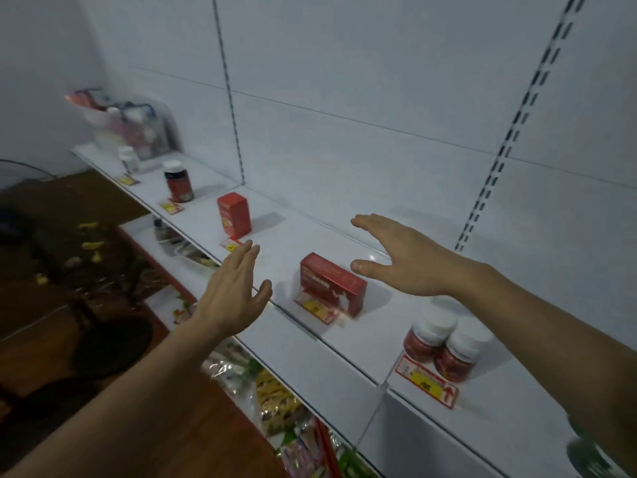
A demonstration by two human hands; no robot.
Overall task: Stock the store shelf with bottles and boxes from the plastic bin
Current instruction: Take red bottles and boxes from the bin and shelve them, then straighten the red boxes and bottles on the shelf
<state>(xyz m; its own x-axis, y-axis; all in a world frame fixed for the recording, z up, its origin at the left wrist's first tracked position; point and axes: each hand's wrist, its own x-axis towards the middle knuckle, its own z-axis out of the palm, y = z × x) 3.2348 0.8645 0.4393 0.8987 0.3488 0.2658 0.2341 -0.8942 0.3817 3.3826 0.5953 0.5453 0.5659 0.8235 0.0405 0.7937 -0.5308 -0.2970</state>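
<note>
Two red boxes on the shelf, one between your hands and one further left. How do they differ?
The near red box lies low on a long side; the far red box stands upright and narrow. The near one sits between the left hand and right hand; the far one stands beyond the left fingertips. Each has a price tag before it.

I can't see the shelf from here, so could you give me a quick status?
Left hand and right hand open, empty. Red box on shelf between them. Nothing in the way.

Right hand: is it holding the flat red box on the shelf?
No: the right hand hovers open, fingers straight, beside the flat red box, which lies on the shelf ungripped.
</note>
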